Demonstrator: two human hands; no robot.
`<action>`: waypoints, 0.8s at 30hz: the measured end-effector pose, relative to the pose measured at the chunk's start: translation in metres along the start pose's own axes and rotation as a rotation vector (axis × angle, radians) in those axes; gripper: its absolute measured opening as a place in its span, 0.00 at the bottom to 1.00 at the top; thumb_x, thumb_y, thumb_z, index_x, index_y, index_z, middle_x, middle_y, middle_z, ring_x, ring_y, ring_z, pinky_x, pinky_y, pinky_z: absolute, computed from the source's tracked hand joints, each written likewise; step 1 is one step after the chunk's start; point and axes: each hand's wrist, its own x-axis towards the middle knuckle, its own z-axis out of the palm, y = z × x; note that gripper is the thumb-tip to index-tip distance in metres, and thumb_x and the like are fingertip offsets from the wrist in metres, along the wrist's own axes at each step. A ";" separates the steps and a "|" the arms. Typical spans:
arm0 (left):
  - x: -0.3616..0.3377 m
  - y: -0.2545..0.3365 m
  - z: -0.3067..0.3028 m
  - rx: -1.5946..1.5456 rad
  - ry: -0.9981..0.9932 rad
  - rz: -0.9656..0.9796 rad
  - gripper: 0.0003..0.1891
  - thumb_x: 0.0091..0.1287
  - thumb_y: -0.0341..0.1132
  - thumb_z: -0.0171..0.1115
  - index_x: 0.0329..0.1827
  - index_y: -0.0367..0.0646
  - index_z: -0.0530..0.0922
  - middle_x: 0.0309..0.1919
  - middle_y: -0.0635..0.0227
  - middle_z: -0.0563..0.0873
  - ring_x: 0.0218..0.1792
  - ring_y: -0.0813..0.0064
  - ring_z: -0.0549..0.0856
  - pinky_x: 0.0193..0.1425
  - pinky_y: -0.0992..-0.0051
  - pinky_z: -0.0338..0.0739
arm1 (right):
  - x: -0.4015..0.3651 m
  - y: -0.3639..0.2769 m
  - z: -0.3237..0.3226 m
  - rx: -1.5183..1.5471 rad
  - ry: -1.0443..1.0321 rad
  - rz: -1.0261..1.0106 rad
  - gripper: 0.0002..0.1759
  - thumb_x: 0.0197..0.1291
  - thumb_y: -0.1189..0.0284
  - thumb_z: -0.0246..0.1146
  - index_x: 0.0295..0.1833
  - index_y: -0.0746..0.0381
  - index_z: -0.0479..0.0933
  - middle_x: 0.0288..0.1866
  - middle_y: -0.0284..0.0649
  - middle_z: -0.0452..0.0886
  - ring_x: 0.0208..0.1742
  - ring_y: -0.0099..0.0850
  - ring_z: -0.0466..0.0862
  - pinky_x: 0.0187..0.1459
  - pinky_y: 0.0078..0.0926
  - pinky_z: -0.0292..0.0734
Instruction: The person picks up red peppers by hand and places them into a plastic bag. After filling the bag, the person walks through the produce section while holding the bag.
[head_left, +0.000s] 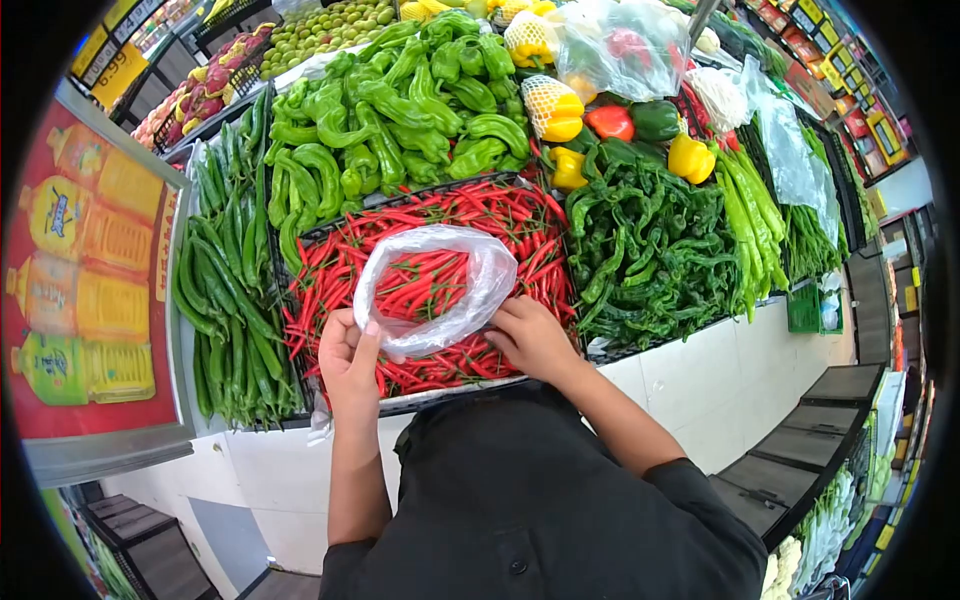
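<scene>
A clear plastic bag [492, 264] with a thick rolled rim is spread open over a crate of red chili peppers [330, 250]. Red chilies with green stems show through its round mouth. My left hand [348, 362] pinches the near left part of the rim between thumb and fingers. At the lower right side of the bag, my right hand [532, 340] has its fingers curled at the plastic, low over the chilies; its fingertips are partly hidden.
Long green peppers [235, 270] lie left of the chilies, light green peppers [400, 105] behind, and dark wrinkled peppers [650, 245] to the right. Bell peppers [690, 158] and another plastic bag [620, 50] sit at the back. A drink-advert panel [100, 270] stands at left.
</scene>
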 end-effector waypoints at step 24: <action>-0.006 -0.001 0.001 -0.004 -0.021 -0.009 0.03 0.76 0.28 0.59 0.47 0.38 0.74 0.31 0.69 0.83 0.28 0.81 0.82 0.36 0.78 0.80 | 0.077 -0.046 -0.089 0.005 0.211 -0.280 0.10 0.58 0.79 0.68 0.46 0.59 0.83 0.43 0.38 0.83 0.47 0.41 0.81 0.50 0.40 0.74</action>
